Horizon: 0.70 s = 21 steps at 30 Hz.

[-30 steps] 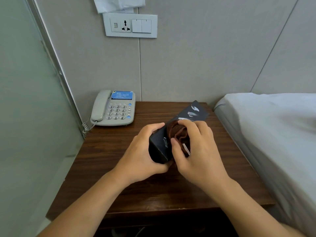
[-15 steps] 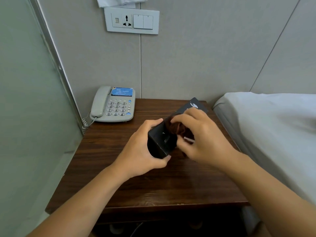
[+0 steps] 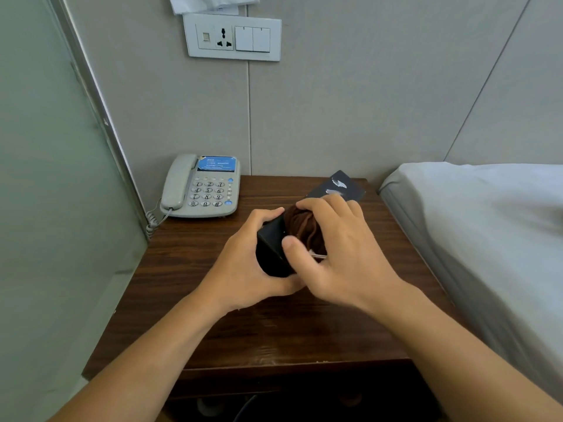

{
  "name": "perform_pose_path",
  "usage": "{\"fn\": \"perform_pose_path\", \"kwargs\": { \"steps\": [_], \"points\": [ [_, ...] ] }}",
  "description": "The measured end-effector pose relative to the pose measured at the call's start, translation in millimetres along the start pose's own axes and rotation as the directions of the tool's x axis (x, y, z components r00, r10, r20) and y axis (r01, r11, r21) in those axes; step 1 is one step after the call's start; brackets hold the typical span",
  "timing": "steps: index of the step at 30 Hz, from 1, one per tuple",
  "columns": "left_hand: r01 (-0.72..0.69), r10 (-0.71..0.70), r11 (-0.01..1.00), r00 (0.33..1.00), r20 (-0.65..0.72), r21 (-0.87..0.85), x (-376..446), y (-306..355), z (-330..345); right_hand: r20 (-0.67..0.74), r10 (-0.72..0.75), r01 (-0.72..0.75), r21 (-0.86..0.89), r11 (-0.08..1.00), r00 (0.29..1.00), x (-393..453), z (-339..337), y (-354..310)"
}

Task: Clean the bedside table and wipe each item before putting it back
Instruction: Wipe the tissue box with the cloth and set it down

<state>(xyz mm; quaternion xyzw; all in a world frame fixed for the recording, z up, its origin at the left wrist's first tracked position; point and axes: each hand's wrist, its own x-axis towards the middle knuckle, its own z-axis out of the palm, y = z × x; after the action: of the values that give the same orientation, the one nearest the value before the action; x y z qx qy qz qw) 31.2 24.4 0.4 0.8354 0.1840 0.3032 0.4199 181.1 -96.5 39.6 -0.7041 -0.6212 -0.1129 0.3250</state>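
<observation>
1. Head view, writing: your grey phone (image 3: 199, 185) sits in the left centre of the frame at the back left of the bedside table (image 3: 189, 269). Its keypad reads 1 to 9, then *, 0 and #. The blue label above the keys carries print too small to read. The black box (image 3: 274, 248) shows pale marks on its far end, towards the centre right, but no legible words.

2. Head view, hands: your left hand (image 3: 243, 269) is wrapped around the near end of the black box, holding it just above the table at the centre of the frame. Your right hand (image 3: 341, 254) is clamped on a bunched brown cloth (image 3: 303, 229), pressing it against the box's upper side, thumb on the box's near face. The two hands touch.

3. Head view, surroundings: a white socket panel (image 3: 233, 36) is on the wall at the upper centre, and a bed (image 3: 472, 223) with a pale sheet fills the right.

4. Against half a second ago: your right hand has slid back towards you along the box, so more of the far end shows again. The phone has not moved.
</observation>
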Motion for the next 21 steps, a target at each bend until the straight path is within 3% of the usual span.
{"fn": "perform_pose_path", "kwargs": {
  "steps": [6,9,13,18,21],
  "points": [
    [-0.002,0.001,1.000,1.000,0.009,0.031,0,5,1,-0.033,0.092,-0.092,0.010,0.996,0.995,1,5,6],
    [0.007,-0.008,0.999,0.999,0.032,0.031,1,4,1,0.040,-0.093,0.093,0.007,0.996,0.995,-1,-5,5],
    [0.003,-0.006,0.999,0.999,0.050,0.043,0,3,5,0.209,-0.298,0.300,0.025,0.954,0.931,-3,-22,8],
    [-0.023,0.020,0.996,0.999,0.027,0.083,-1,7,6,0.105,-0.096,0.105,-0.083,0.991,0.990,27,-21,35],
    [-0.005,0.003,0.998,0.999,0.031,0.061,0,6,5,0.112,-0.183,0.187,-0.034,0.982,0.977,10,-17,21]
  ]
}}
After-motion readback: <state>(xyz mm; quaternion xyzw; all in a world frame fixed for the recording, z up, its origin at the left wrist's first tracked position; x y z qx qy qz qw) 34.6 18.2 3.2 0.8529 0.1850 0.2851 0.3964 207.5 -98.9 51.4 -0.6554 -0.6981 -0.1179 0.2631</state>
